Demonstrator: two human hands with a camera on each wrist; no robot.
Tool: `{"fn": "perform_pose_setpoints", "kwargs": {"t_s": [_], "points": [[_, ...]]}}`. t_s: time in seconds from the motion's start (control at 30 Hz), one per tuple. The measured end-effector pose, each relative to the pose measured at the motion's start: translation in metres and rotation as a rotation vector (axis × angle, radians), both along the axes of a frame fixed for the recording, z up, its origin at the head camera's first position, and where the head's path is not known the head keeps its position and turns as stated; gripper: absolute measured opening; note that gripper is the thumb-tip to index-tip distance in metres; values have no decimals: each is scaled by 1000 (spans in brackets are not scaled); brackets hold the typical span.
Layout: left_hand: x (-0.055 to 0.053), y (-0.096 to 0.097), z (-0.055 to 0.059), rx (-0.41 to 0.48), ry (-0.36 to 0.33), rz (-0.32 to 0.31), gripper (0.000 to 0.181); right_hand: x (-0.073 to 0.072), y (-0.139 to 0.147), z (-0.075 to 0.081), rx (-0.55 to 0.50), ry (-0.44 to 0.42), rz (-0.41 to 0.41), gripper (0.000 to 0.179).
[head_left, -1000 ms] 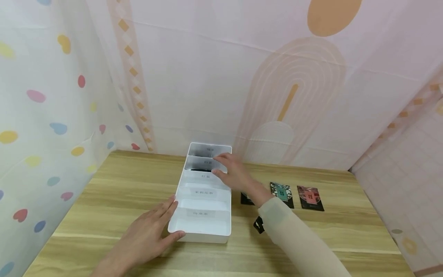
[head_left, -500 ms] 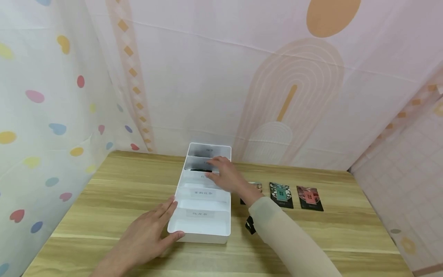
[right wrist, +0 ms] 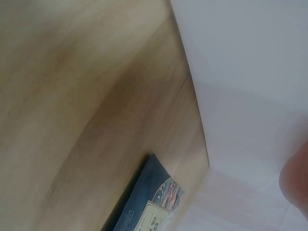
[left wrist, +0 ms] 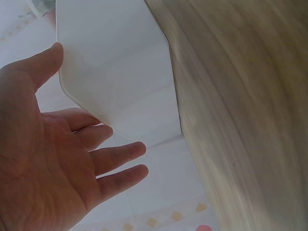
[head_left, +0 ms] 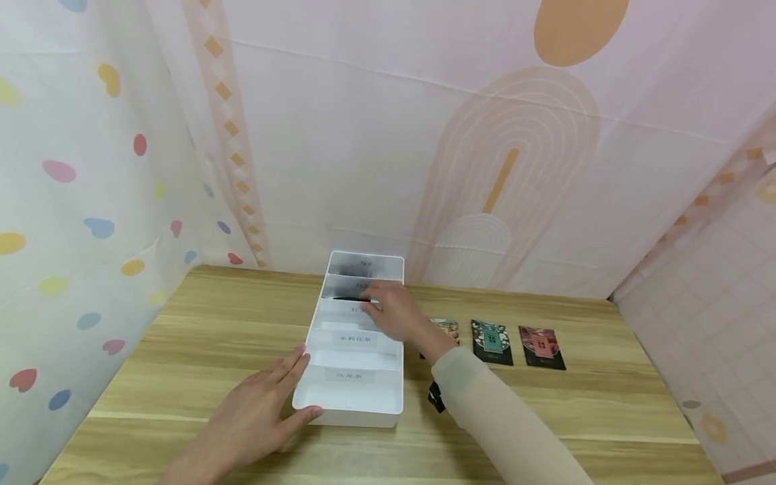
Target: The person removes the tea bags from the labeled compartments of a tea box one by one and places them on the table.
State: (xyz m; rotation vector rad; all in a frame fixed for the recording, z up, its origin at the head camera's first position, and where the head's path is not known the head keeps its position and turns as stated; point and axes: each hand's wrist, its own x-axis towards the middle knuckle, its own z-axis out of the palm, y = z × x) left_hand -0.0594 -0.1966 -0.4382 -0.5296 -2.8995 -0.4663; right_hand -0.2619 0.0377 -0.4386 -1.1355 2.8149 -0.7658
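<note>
A long white box (head_left: 364,419) with several compartments and printed labels stands on the table. My left hand (head_left: 254,404) rests at its near left corner, fingers along the left side and thumb on the front rim. In the left wrist view those fingers (left wrist: 120,155) are mostly straight against the white wall. The top edge of a black tea packet (head_left: 350,298) shows in the second compartment from the back. My right hand (head_left: 394,313) reaches over the box's right rim, thumb and fingers pinching the right end of that edge. The right wrist view shows only a blurred fingertip (right wrist: 296,180).
Right of the box lie a teal-and-black packet (head_left: 492,342), a red-and-black packet (head_left: 542,347) and a packet (head_left: 448,329) partly behind my right wrist. A black item (head_left: 435,397) is partly covered by the sleeve. Patterned curtains (head_left: 303,135) hang behind the wooden table (head_left: 242,323).
My right hand has moved slightly left and lower into the box, and its spread thumb and fingers have come together at the black packet. The left hand and box stay put.
</note>
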Motion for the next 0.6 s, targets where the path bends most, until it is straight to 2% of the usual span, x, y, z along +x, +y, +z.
{"fn": "perform_pose_setpoints", "kwargs": {"t_s": [0.17,0.3,0.6], "points": [[-1,1,0,-1,1,-4,83,-1,1,-3,-13,36,9,22],[-1,0,-1,-5,5,-2,82,-1,2,-4,-27,32,9,20],[-1,0,0,-8,5,-6,82,3,0,-2,-39,-46,-56,18]]}}
